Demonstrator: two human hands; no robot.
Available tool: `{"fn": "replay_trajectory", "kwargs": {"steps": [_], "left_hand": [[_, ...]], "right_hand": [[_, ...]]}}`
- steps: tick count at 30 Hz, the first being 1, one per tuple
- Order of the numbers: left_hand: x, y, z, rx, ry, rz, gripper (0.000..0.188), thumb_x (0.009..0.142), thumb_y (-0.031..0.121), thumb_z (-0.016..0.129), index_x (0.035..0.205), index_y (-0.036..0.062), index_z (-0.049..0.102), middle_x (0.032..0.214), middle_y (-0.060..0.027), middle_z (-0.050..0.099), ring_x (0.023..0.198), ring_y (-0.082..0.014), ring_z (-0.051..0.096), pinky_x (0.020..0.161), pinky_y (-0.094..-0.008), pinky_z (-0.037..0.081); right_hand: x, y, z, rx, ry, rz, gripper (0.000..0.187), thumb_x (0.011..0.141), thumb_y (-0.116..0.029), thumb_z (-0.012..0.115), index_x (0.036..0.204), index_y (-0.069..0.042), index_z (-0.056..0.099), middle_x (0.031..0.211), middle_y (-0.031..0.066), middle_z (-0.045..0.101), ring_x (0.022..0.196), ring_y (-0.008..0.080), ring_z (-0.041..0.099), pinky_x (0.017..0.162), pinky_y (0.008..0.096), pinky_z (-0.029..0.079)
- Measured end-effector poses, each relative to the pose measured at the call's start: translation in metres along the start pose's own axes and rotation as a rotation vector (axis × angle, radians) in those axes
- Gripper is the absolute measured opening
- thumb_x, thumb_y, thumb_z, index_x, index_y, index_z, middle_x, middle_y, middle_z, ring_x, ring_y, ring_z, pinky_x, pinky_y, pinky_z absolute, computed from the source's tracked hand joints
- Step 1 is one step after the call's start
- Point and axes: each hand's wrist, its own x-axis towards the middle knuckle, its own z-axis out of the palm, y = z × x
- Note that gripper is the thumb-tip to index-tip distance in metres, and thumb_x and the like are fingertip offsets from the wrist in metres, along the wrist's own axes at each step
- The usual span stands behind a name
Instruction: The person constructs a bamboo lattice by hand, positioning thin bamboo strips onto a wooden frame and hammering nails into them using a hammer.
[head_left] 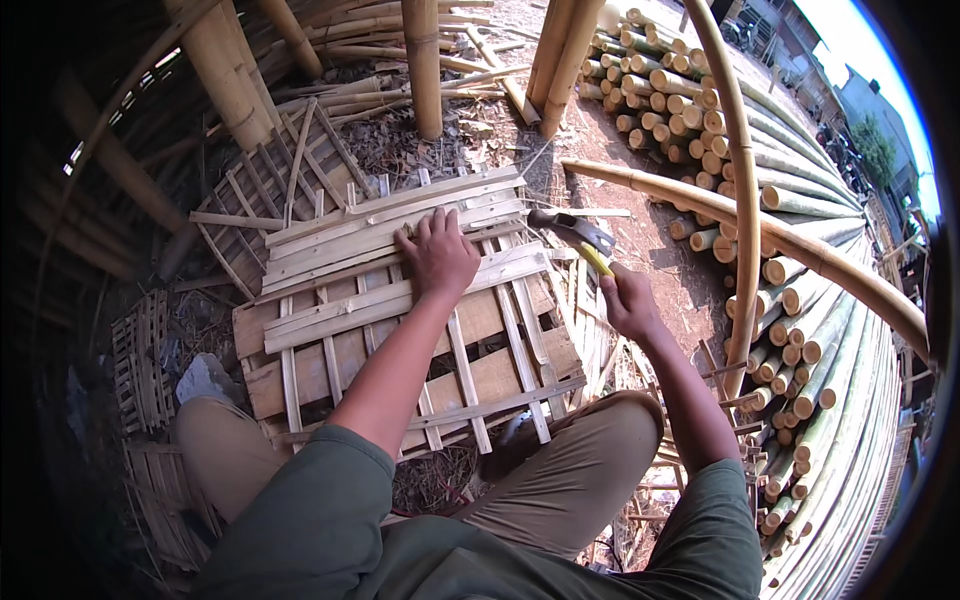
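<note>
Slatted panel point(375, 307) looks pale and crisscrossed, left grip point(441, 260) spread, right grip point(630, 304) clasping hammer point(594, 256).

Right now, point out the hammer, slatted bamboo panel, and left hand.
Yellow-handled hammer point(596, 260): head view, on the exposed handle.
Slatted bamboo panel point(350, 314): head view, on a long slat.
Left hand point(444, 258): head view, on its back.

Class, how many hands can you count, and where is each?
2: the left hand is on the slats; the right hand grips the hammer. No others show.
</note>
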Motion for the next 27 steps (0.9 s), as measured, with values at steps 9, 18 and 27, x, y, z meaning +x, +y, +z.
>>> {"fn": "replay_trajectory", "kwargs": {"steps": [9, 18, 27], "left_hand": [[0.012, -0.008, -0.004, 0.040, 0.043, 0.028, 0.043, 0.085, 0.020, 0.051, 0.127, 0.0128, 0.055, 0.132, -0.0037, 0.052, 0.125, -0.0211, 0.043, 0.108, -0.0595, 0.017], [0.002, -0.008, -0.003, 0.023, 0.039, -0.008, 0.041, 0.084, 0.021, 0.053, 0.124, 0.0133, 0.057, 0.131, -0.0020, 0.052, 0.123, -0.0198, 0.044, 0.108, -0.0593, 0.016], [-0.003, -0.007, -0.004, -0.056, 0.050, 0.035, 0.040, 0.086, 0.020, 0.049, 0.125, 0.0132, 0.056, 0.133, -0.0019, 0.053, 0.126, -0.0173, 0.044, 0.111, -0.0559, 0.014]], "right_hand": [[0.018, -0.030, 0.034, -0.225, -0.245, 0.411, 0.040, 0.095, -0.031, 0.051, 0.075, 0.003, 0.057, 0.063, 0.0276, 0.055, 0.063, 0.0463, 0.056, 0.059, 0.0524, 0.043], [-0.030, -0.133, 0.041, 0.545, 0.198, 0.741, 0.030, 0.101, -0.027, 0.043, 0.087, -0.003, 0.053, 0.055, -0.0032, 0.041, 0.039, 0.0056, 0.034, 0.036, 0.0243, 0.028], [-0.025, -0.153, 0.074, 0.091, 0.221, 0.606, 0.033, 0.096, -0.022, 0.048, 0.082, 0.007, 0.054, 0.075, 0.0322, 0.059, 0.072, 0.0480, 0.059, 0.066, 0.0532, 0.045]]}}
